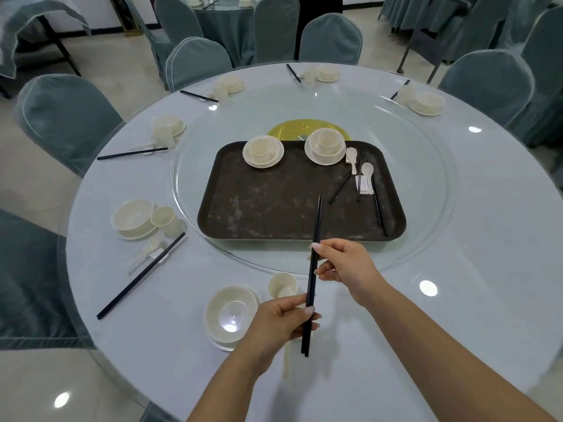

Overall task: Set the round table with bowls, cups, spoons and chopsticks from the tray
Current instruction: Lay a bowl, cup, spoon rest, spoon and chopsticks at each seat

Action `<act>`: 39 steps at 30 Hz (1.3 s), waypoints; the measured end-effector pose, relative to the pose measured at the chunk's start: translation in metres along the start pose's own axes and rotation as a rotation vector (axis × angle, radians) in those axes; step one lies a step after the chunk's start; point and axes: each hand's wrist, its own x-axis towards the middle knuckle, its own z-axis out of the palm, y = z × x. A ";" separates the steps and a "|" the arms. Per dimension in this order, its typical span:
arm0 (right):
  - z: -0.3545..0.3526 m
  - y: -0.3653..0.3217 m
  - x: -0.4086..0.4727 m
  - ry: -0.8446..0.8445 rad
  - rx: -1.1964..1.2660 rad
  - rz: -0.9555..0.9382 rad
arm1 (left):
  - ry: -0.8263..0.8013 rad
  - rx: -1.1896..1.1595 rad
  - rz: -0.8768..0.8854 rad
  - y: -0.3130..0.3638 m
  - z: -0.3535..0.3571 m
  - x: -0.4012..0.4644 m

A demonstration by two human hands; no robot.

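Note:
Both hands hold one pair of black chopsticks (314, 233) above the near table edge. My right hand (344, 263) pinches them near the middle, and my left hand (280, 324) pinches them near the lower end. Just left of them stand a cream bowl (231, 315) on a plate and a cup (283, 284). A pale spoon (285, 360) lies under my left hand. The dark tray (274, 205) on the glass turntable carries two bowl-and-cup sets (263, 150) (326, 145), two spoons (352, 158), chopstick rests and more chopsticks (377, 205).
The round table (472, 269) has several laid settings along its left and far rim, each with bowl, cup and chopsticks (140, 275). Covered chairs (67, 117) ring the table. The right side of the tablecloth is bare.

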 end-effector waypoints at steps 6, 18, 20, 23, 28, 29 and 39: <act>-0.002 0.006 -0.003 -0.010 0.012 0.029 | -0.010 -0.006 -0.025 -0.007 0.000 -0.004; -0.007 0.022 -0.015 -0.051 -0.015 0.080 | 0.034 -0.025 -0.060 -0.018 0.007 -0.006; -0.007 0.034 -0.023 -0.093 -0.062 0.115 | 0.051 -0.021 -0.065 -0.024 0.009 -0.007; -0.012 0.058 -0.037 -0.154 -0.091 0.213 | 0.072 0.005 -0.086 -0.037 0.012 -0.010; -0.018 0.094 -0.054 -0.191 -0.112 0.354 | 0.090 0.110 -0.135 -0.065 0.016 -0.019; -0.018 0.099 -0.055 -0.187 -0.111 0.373 | 0.095 0.135 -0.144 -0.070 0.017 -0.020; -0.006 0.139 -0.058 -0.163 -0.270 0.461 | 0.195 0.834 -0.184 -0.106 0.013 -0.019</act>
